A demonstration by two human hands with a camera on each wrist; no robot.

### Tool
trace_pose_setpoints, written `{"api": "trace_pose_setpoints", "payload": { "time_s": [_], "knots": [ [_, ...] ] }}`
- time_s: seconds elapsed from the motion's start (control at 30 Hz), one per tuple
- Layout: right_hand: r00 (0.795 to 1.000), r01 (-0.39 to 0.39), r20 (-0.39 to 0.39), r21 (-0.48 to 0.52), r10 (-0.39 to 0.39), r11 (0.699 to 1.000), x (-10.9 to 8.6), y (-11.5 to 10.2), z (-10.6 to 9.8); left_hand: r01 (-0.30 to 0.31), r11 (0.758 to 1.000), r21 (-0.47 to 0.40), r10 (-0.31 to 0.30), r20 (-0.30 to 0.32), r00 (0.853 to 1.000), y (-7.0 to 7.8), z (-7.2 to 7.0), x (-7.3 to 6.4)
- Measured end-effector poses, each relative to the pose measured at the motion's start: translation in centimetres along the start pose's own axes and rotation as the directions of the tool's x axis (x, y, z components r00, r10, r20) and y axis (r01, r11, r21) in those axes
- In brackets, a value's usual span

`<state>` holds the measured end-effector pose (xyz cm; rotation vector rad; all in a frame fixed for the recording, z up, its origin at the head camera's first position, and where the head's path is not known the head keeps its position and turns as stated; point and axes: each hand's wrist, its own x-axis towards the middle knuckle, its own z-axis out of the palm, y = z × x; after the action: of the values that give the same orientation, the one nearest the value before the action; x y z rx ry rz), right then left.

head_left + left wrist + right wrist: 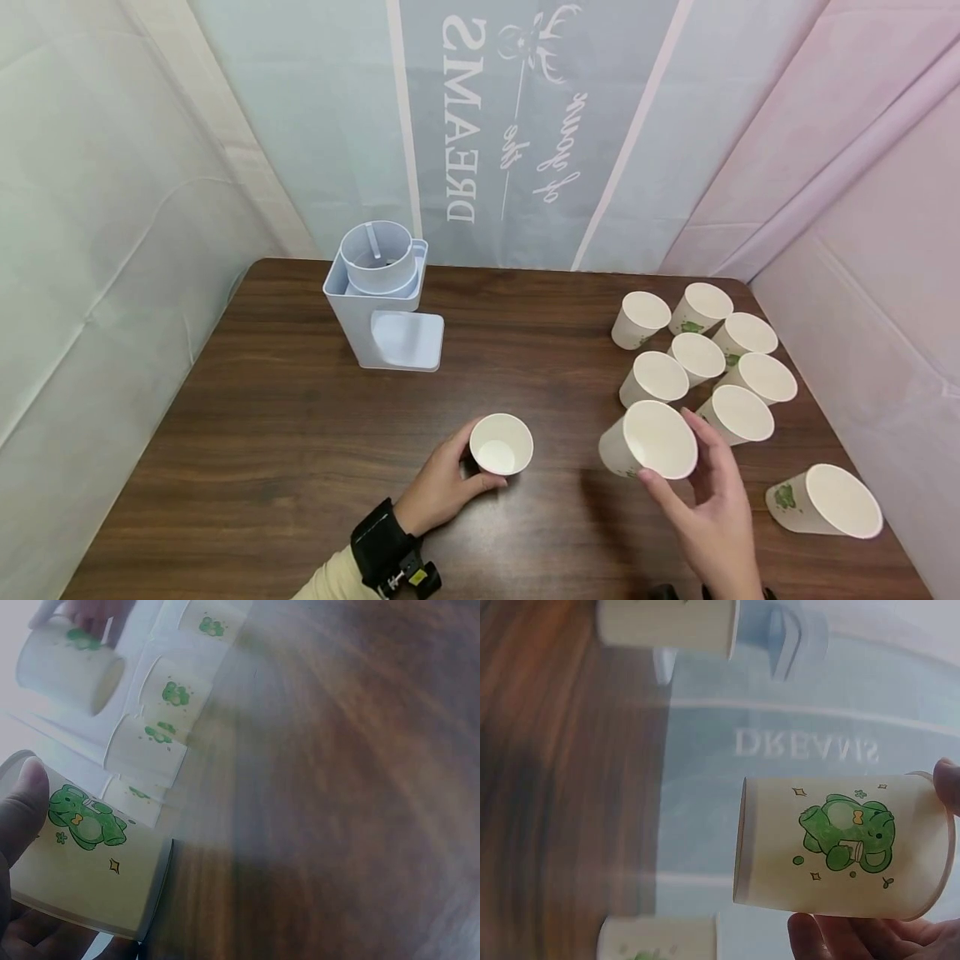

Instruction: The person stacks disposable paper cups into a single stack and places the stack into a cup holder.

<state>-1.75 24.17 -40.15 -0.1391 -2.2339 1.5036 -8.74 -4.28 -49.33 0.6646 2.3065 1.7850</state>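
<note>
My left hand point(442, 485) grips a white paper cup point(501, 445) by its side, thumb and fingers round it, mouth facing up. The left wrist view shows a green bear printed on this cup point(90, 862), its base close over the wood. On the right, my right hand point(708, 500) holds a second paper cup point(649, 440) between thumb and fingers. That cup is raised off the table, its shadow falling on the wood below. The same kind of bear print shows on it point(847, 847) in the right wrist view.
Several more paper cups point(653, 377) stand grouped at the back right. One lone cup point(825, 502) is near the right edge. A pale blue appliance-like holder point(348, 321) with a round cup on top stands at the back left of the brown table point(247, 450). Curtains point(315, 100) surround the table.
</note>
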Motion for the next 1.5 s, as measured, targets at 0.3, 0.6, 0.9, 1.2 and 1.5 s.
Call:
{"api": "trace_pose_setpoints", "payload": {
  "time_s": [0.3,0.6,0.9,1.2,1.5],
  "knots": [
    [0.978,0.129,0.149,0.103,-0.143,0.986,0.6,-2.0,3.0,-0.013,1.000,0.008,0.013,-0.010,1.000,-0.1,0.1,0.0],
    [0.941,0.168,0.262,0.185,-0.213,0.968,0.2,-2.9,6.5,-0.051,0.999,-0.006,0.051,-0.004,0.999,-0.1,0.2,0.1],
    [0.928,0.099,0.343,0.144,-0.143,0.985,-0.1,-3.0,8.2,-0.025,1.000,0.003,0.025,-0.005,1.000,0.0,0.0,0.1],
    [0.919,0.112,0.365,0.112,-0.146,0.987,-0.5,-1.8,9.3,0.001,1.000,0.011,-0.001,-0.004,1.000,0.2,0.0,0.0],
    [0.921,0.110,0.367,0.079,-0.132,0.991,-0.8,-0.9,10.1,0.007,1.000,0.024,-0.007,-0.003,1.000,0.2,0.0,0.1]
  ]
}}
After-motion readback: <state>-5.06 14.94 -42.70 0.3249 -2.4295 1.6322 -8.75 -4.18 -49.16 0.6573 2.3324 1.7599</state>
